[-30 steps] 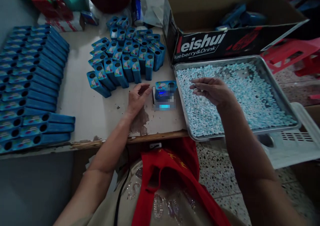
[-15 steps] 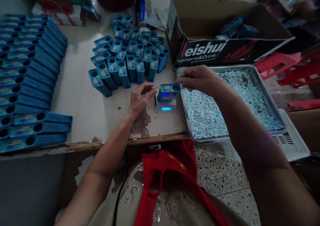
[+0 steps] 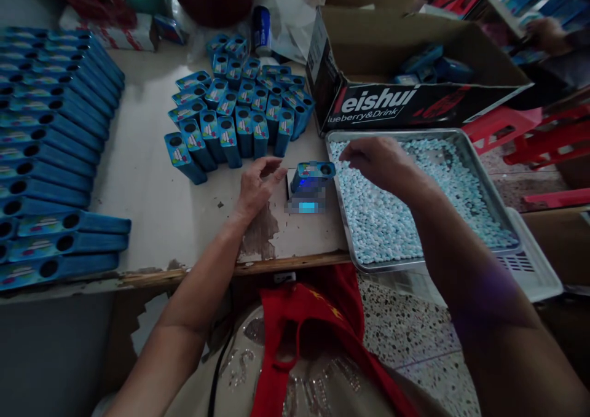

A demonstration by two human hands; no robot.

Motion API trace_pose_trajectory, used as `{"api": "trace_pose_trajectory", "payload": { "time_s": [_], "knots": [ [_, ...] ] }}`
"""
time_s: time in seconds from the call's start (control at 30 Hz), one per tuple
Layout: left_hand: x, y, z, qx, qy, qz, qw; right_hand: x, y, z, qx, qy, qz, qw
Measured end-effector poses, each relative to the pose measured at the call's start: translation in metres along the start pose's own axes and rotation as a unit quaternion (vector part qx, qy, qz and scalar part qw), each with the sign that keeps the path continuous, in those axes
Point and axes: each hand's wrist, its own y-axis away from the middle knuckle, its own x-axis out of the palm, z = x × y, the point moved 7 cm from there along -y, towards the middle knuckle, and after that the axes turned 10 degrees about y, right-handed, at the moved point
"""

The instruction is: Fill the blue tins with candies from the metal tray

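On a small digital scale (image 3: 291, 203) with a lit display stands a blue plastic candy box (image 3: 304, 171), its printed top and round hole facing up. My left hand (image 3: 259, 187) rests on the table just left of the scale, fingers curved and apart, holding nothing. To the right of the box, my right hand (image 3: 375, 162) hovers over the near-left part of a metal tray (image 3: 342, 205) with its fingertips drawn together. Whatever they may pinch is hidden. Small pale blue and white candies (image 3: 382, 223) cover much of the tray.
Several upright blue boxes (image 3: 244, 119) are grouped behind the scale. Long rows of more boxes (image 3: 55, 159) fill the table's left side. A black printed carton (image 3: 415, 107) stands behind the tray. Red stools (image 3: 507, 125) and another person's hand (image 3: 546, 33) are at the right.
My right hand has shifted a little right, away from the hole of the box on the scale. My left hand has stayed beside the scale. The view has tilted slightly.
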Motion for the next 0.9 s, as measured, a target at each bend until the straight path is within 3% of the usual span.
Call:
{"api": "trace_pose_trajectory", "payload": {
  "time_s": [0.1,0.2,0.27,0.37,0.53,0.7,0.9],
  "knots": [
    [-0.001,-0.003,0.003,-0.001,-0.006,-0.017,1.000,0.024,0.012,-0.034,0.073,0.027,0.058,0.995],
    [0.001,-0.006,0.008,-0.004,-0.014,-0.032,0.999,0.049,0.030,-0.057,0.144,-0.073,0.111,0.981],
    [0.001,-0.007,0.011,-0.005,-0.017,-0.036,0.999,0.064,0.042,-0.060,0.153,-0.136,0.137,0.969],
    [-0.002,-0.009,0.015,-0.011,-0.031,-0.047,0.998,0.080,0.056,-0.051,0.127,-0.141,0.167,0.968],
    [-0.011,-0.012,0.018,-0.021,-0.048,-0.070,0.996,0.091,0.071,-0.047,0.111,-0.078,0.157,0.978],
    [-0.007,-0.012,0.014,-0.007,-0.059,-0.047,0.997,0.103,0.081,-0.059,0.143,-0.140,0.183,0.963],
    [-0.004,-0.012,0.008,0.008,-0.095,-0.031,0.995,0.103,0.076,-0.056,0.066,-0.098,0.102,0.988]
  ]
}}
